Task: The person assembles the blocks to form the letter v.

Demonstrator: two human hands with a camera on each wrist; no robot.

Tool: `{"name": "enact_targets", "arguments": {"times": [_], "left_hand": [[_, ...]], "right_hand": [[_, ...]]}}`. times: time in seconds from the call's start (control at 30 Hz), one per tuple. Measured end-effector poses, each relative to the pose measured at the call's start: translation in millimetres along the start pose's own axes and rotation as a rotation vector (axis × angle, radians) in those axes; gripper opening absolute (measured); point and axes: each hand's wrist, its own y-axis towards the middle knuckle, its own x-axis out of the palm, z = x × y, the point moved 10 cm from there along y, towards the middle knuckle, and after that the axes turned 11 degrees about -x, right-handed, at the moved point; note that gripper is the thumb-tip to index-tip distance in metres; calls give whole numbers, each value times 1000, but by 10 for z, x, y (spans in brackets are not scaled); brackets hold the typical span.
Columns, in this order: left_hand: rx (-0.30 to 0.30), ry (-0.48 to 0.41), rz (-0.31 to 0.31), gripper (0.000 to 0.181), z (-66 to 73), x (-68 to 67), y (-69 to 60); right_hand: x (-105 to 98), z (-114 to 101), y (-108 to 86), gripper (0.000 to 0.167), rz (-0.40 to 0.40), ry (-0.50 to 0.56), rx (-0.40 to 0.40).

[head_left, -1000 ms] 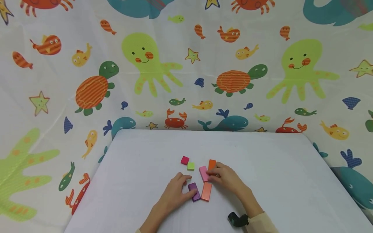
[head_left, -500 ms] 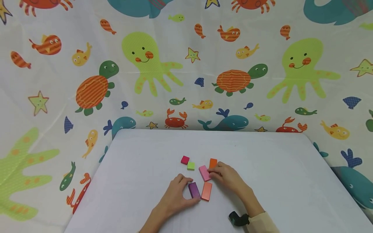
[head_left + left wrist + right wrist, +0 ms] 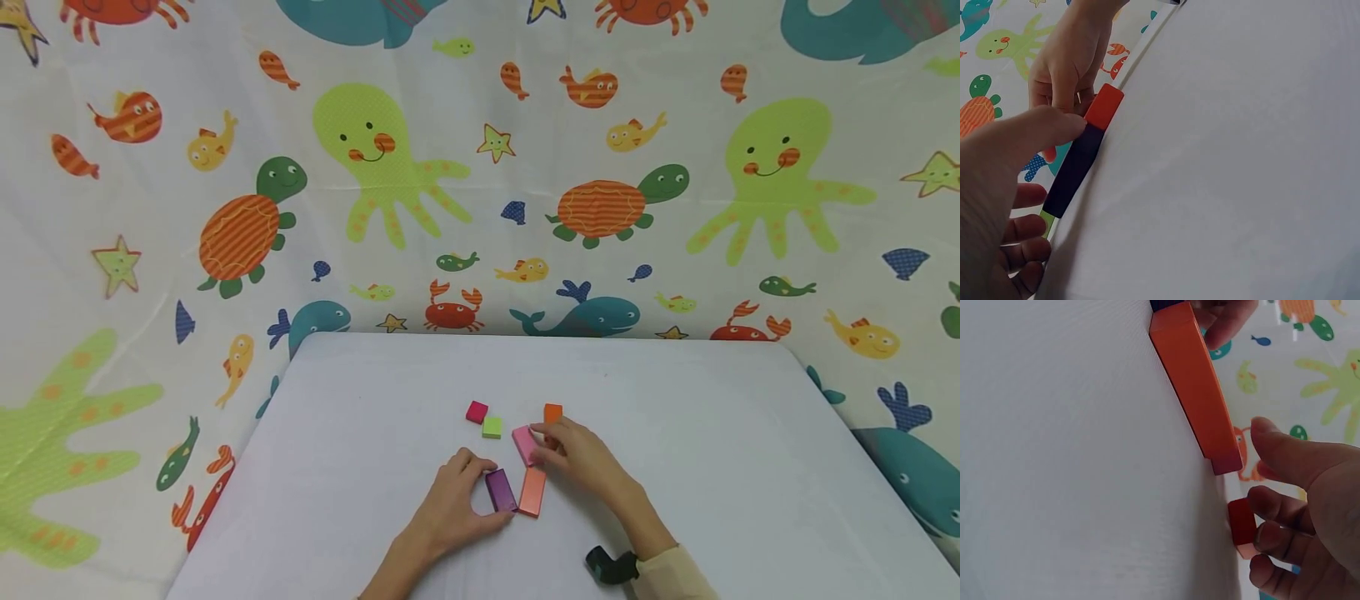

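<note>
Head view: the left hand point(image 3: 448, 502) pinches the purple block point(image 3: 501, 490) at its 2 ends, on the white table point(image 3: 360, 408) beside the salmon block point(image 3: 532, 492); the crimson block point(image 3: 476, 412) appears here alone. Right wrist view: the right hand point(image 3: 1335, 500), thumb and fingertips parted, lies beside the orange block point(image 3: 1242, 519); contact cannot be told.

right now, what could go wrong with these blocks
The left hand might push the purple block into the coral block close beside it. The right hand, at the pink block, could knock the orange block right by its knuckles. Shifting the pink block may also disturb the coral one at its near end.
</note>
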Motion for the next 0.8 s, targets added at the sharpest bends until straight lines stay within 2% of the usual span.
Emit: {"name": "enact_targets", "arguments": {"times": [0.37,0.6,0.8], "left_hand": [[-14,-7,-28,52,-24,19,-3],[-39,4,-50,51,-26,25,8],[-39,-1,-44,50,-19,13,5]], "right_hand": [[76,-9,59,51,-76,2,-21],[99,10,121,56,-117,9,7],[118,23,153,55,-138,-11,29]]}}
